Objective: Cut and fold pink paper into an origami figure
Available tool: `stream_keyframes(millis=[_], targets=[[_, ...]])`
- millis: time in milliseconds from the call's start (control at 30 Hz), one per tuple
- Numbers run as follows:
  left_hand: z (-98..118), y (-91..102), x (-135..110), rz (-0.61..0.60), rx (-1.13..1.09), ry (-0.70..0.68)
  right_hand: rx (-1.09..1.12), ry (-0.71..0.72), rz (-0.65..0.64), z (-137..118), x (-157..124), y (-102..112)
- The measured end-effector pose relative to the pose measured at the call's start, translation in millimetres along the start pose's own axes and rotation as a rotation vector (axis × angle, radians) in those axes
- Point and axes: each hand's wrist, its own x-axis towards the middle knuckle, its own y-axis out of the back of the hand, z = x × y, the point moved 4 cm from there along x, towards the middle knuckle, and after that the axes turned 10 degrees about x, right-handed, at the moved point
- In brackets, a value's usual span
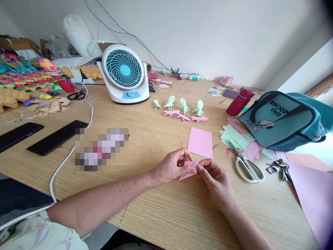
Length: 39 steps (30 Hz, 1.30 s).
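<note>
A small folded piece of pink paper [190, 164] is held just above the table, between both hands. My left hand [174, 164] pinches it from the left, thumb lying across its front. On the right edge, my right hand [213, 175] grips the same paper between thumb and fingertips. Creases and a triangular flap show on the folded paper; part of it is covered by the fingers. Just beyond the hands lies a flat pink paper sheet [200, 141]. Farther back stand several green origami figures [184, 106], with pink origami figures [179, 116] in front of them.
White-handled scissors [247, 166] and keys [281, 168] lie to the right, near paper scraps [235, 136]. A teal bag [283, 119] and a red bottle [240, 101] stand behind. At left are a fan [124, 73], a phone [57, 137] and a white cable [90, 118].
</note>
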Motion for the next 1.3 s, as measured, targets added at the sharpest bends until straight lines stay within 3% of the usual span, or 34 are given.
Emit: stream_keyframes(millis=[233, 500, 700, 967, 1300], targets=[[-4, -4.7, -1, -0.049, 0.009, -0.016, 0.077, -0.065, -0.089, -3, -2, -11], [1, -1.9, -1, -0.027, 0.082, -0.071, 0.033, 0.004, 0.048, 3, 2, 2], [12, -1.0, -6, 0.062, 0.319, -0.146, -0.002, 0.065, 0.136, 1, 2, 7], [14, -3.7, -6, 0.087, 0.382, -0.191, -0.060, 0.156, 0.042, 0, 0, 3], [7, 2.4, -1, 0.129, 0.350, -0.136, -0.257, 0.207, -0.075, 1, -1, 4]])
